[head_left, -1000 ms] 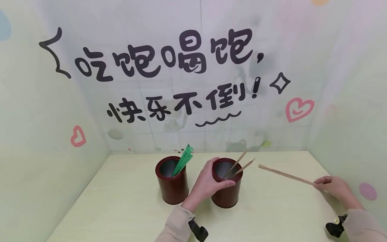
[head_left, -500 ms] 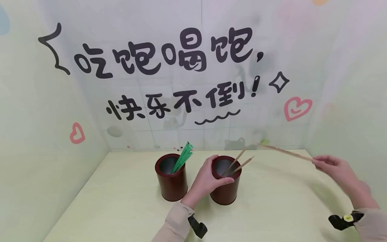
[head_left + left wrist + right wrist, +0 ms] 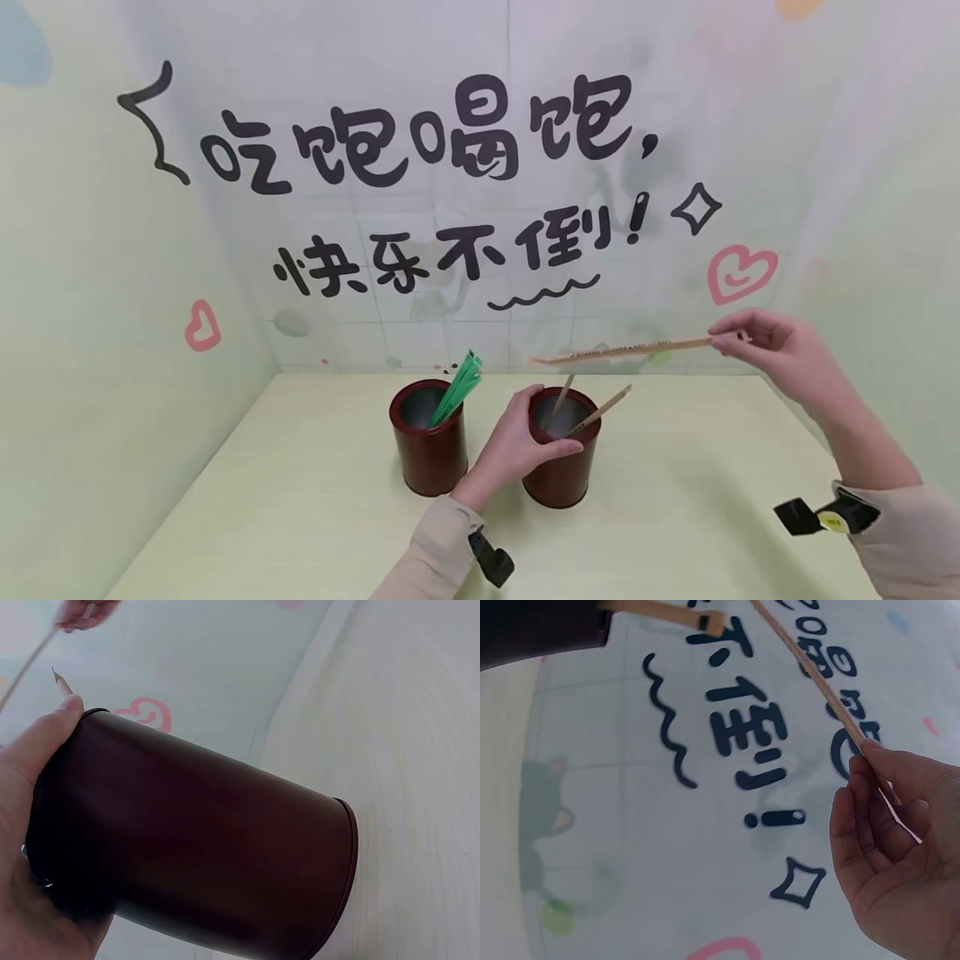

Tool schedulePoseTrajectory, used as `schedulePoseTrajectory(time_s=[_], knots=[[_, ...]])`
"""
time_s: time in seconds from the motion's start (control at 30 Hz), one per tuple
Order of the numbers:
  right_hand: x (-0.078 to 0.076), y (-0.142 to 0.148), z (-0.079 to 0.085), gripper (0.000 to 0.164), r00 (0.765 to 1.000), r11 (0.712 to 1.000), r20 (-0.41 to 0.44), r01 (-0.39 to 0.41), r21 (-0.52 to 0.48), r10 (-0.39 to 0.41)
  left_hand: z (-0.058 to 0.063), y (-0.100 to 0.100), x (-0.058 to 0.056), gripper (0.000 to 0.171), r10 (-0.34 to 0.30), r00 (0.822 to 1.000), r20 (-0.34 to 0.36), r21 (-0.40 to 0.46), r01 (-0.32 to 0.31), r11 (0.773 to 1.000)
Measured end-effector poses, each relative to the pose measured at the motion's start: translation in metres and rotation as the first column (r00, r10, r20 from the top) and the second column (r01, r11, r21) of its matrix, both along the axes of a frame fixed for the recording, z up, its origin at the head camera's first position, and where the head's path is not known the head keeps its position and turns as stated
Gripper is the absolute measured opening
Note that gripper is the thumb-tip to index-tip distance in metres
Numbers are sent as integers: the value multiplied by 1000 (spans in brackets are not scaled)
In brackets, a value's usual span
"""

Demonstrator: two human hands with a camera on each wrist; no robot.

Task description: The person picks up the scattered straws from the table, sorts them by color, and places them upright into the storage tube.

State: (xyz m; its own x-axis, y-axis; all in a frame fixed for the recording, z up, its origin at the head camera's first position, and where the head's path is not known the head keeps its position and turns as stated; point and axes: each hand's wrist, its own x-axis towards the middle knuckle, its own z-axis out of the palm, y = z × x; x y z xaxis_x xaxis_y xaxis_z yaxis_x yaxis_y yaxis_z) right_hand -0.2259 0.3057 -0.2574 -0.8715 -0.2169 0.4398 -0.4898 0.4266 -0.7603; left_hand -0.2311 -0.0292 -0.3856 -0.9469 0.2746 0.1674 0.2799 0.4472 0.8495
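Note:
My left hand (image 3: 517,446) grips the upper left side and rim of the right-hand dark red cylindrical holder (image 3: 562,483), which stands upright. Two slim tan sticks (image 3: 603,410) lean in that holder. In the left wrist view, the holder's wall (image 3: 195,832) fills the middle. My right hand (image 3: 772,342) pinches one end of a long tan stick with dark printing (image 3: 622,352). That stick lies nearly level above the holder, its far end pointing left, apart from the rim. In the right wrist view, thumb and fingers (image 3: 900,825) pinch it near its end.
A matching dark red holder (image 3: 431,458) stands to the left, with several green strips (image 3: 456,392) leaning in it. The pale tabletop (image 3: 675,517) ends at a printed back wall (image 3: 420,83), with walls at both sides.
My right hand has lifted the tan stick off the table and moved up and left, bringing its far end above the right holder. The left hand has kept its grip.

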Motion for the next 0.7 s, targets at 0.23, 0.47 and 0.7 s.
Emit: schedulePoseTrajectory(time_s=[0.23, 0.47, 0.7], knots=[[-2, -21, 33, 18, 995, 1000, -103, -10, 19, 11, -3, 1, -4, 96, 6, 1000, -5, -7, -6, 1000], [-5, -38, 25, 12, 981, 937, -192, 84, 340, -18, -2, 3, -5, 98, 8, 1000, 9, -7, -8, 1000], [-6, -47, -4, 44, 986, 963, -60, -137, 233, 155, 9, 7, 11, 112, 23, 999, -46, -99, -28, 995]])
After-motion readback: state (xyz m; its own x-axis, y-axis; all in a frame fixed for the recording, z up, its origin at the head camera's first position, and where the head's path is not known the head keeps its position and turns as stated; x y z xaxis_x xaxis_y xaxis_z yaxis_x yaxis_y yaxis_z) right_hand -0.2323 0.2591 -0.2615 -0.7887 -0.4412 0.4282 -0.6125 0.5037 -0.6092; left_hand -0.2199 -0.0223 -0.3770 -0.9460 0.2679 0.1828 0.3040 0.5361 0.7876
